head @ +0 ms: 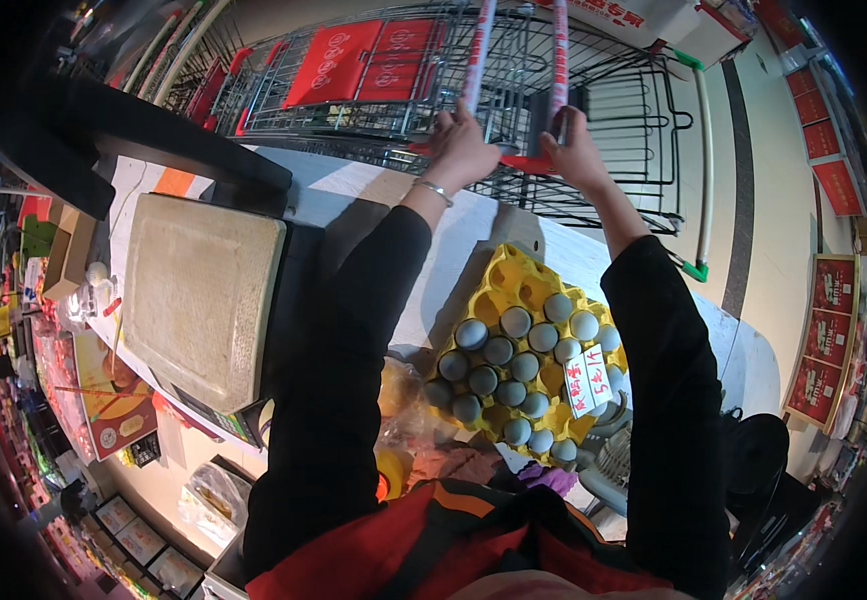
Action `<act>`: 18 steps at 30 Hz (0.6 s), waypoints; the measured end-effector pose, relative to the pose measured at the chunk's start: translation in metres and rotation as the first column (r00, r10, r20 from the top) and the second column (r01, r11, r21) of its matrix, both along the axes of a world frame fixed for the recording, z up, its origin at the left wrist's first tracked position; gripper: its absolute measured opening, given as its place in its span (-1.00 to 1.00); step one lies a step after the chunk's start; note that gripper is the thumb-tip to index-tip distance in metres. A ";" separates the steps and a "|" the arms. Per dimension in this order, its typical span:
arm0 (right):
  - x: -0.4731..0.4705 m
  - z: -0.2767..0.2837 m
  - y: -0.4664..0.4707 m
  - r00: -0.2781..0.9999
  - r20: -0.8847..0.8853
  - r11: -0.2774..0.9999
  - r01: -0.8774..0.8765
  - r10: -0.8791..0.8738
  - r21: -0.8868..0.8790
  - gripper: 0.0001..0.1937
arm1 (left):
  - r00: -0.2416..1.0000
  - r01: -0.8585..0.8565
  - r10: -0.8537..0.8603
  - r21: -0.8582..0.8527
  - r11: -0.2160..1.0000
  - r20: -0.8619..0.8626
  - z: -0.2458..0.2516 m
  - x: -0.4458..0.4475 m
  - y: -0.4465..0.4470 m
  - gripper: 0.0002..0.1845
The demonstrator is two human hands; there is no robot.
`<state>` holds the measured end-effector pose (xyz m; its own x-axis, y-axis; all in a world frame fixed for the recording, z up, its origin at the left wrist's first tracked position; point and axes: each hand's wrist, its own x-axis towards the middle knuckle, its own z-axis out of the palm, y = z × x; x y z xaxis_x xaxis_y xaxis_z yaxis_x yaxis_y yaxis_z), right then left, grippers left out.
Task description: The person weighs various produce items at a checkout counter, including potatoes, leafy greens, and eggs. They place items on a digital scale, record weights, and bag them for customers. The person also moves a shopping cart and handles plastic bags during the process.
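Note:
Both my arms reach forward across a white tabletop to the shopping carts beyond it. My left hand, with a bracelet at its wrist, has its fingers curled at the near end of a white cart handle with red print. To its right, my right hand grips the near end of a second printed handle. Red and grey cart fittings show between the hands. Below my forearms lies a yellow egg tray with several bluish eggs and a handwritten card.
A scale with a worn platform stands left on the table, a dark post behind it. A cart with red panels and another with a green-cornered handle stand beyond. Red boxes line the right.

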<state>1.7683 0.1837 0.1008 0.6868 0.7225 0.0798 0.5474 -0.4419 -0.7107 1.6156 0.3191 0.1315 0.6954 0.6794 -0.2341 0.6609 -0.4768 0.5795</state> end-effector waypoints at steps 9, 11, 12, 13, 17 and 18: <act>0.037 0.001 -0.081 0.986 0.034 0.970 0.168 -0.164 -0.174 -0.41 | 0.977 0.045 -0.081 0.179 0.983 0.198 -0.038 0.005 0.031 -0.35; 0.044 0.002 -0.097 0.979 0.056 0.952 0.205 -0.198 -0.229 -0.44 | 0.998 0.034 -0.022 0.247 0.969 -0.052 -0.047 -0.005 0.054 -0.39; 0.047 0.004 -0.105 0.973 0.061 0.936 0.230 -0.221 -0.265 -0.45 | 0.997 0.070 -0.061 0.184 0.981 -0.050 -0.051 -0.005 0.057 -0.42; 0.048 0.004 -0.113 0.970 0.075 0.930 0.242 -0.230 -0.277 -0.47 | 0.988 0.156 -0.152 0.308 0.939 -0.036 -0.054 0.000 0.054 -0.43; 0.058 0.008 -0.142 0.955 0.138 0.898 0.294 -0.262 -0.328 -0.48 | 0.910 0.339 -0.377 0.214 0.916 0.171 -0.048 0.049 -0.012 -0.39; 0.061 0.008 -0.148 0.951 0.135 0.895 0.307 -0.278 -0.324 -0.48 | 0.865 0.392 -0.347 -0.056 0.918 0.363 -0.042 0.067 -0.033 -0.31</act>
